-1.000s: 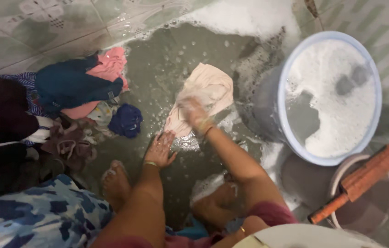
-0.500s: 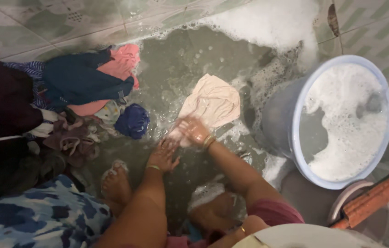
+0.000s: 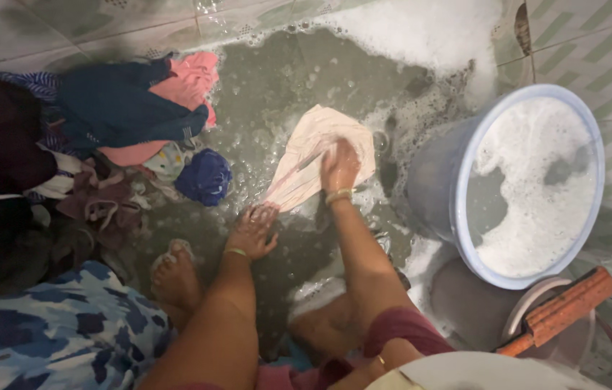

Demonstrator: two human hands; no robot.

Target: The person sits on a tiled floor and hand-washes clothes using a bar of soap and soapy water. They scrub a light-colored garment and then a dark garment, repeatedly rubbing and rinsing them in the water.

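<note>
The wet beige cloth garment (image 3: pixel 324 155) lies on the soapy grey floor (image 3: pixel 277 94). The right hand (image 3: pixel 340 165) presses flat on it, fingers spread; the left hand (image 3: pixel 254 230) pins its lower corner. A foam-filled pale blue plastic bucket (image 3: pixel 530 180) stands just beside.

Cloth: a pale peach garment (image 3: pixel 320 155) is lying soaked and bunched on the wet floor.
Pose: it is fanning out from a narrow, pleated near end.
Surroundings: soapy water is pooling around it.

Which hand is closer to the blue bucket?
Right. The right hand presses on the beige cloth just beside the bucket; the left hand pins the cloth's near corner, farther away.
</note>
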